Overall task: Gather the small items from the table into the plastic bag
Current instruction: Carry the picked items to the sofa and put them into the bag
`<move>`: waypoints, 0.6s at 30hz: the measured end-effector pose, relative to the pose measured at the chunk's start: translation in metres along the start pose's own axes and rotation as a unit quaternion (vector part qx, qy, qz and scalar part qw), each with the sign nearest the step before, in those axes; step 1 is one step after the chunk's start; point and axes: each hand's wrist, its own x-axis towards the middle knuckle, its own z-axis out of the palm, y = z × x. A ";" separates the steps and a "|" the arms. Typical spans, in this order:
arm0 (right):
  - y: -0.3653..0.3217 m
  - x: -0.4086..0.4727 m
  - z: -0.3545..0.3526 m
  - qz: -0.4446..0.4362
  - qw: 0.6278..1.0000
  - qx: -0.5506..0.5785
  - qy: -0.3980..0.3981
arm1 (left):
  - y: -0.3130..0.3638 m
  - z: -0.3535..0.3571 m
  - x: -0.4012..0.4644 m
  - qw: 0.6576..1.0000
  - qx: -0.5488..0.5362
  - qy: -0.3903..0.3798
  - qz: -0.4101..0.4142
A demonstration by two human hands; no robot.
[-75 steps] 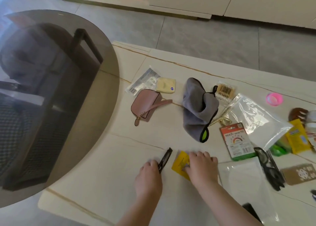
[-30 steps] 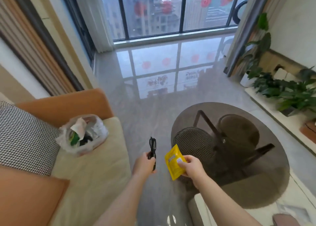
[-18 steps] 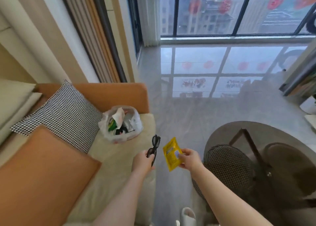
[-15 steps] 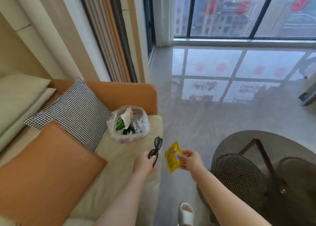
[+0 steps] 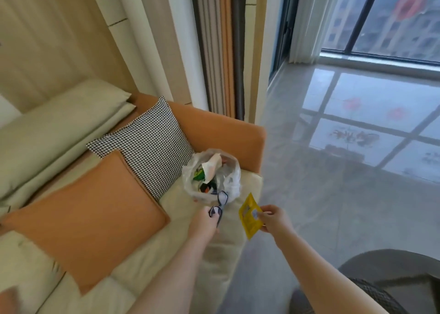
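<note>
A view looking down over a person's two bare forearms toward a sofa corner. The left hand [image 5: 204, 223] curls around a pair of dark-framed glasses [image 5: 218, 206], held upright, with the lenses rising above the knuckles. The right hand [image 5: 273, 219] pinches the right edge of a small yellow packet [image 5: 248, 216] between thumb and fingers; the packet hangs tilted, just right of the glasses and apart from them.

Just beyond the glasses sits a translucent white plastic bag [image 5: 232, 178], open at the top, resting on the cream seat cushion [image 5: 181, 240] at the sofa's far right end, against the orange armrest [image 5: 228, 132]. Inside it show crumpled white, green and dark items, too jumbled to name. The top of the glasses overlaps the bag's near edge in the view; whether they touch cannot be told.

To the left of the bag lean a black-and-white houndstooth pillow [image 5: 147, 144] and, nearer, an orange pillow [image 5: 90, 213]. Pale green back cushions [image 5: 59, 123] lie at far left. To the right, glossy grey floor tiles [image 5: 345, 171] reflect a tall window [image 5: 392, 18], with striped curtains [image 5: 221, 47] beside it.
</note>
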 end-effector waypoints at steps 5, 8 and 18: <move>-0.031 0.038 0.009 0.000 0.999 -0.030 -0.024 | 0.014 -0.006 0.035 0.999 -0.018 0.029 -0.040; -0.048 0.062 0.024 0.011 0.999 -0.036 -0.026 | 0.020 -0.012 0.065 0.998 -0.019 0.035 -0.055; -0.102 0.154 0.092 0.027 0.993 -0.114 -0.017 | 0.007 -0.038 0.195 0.990 0.021 0.056 -0.124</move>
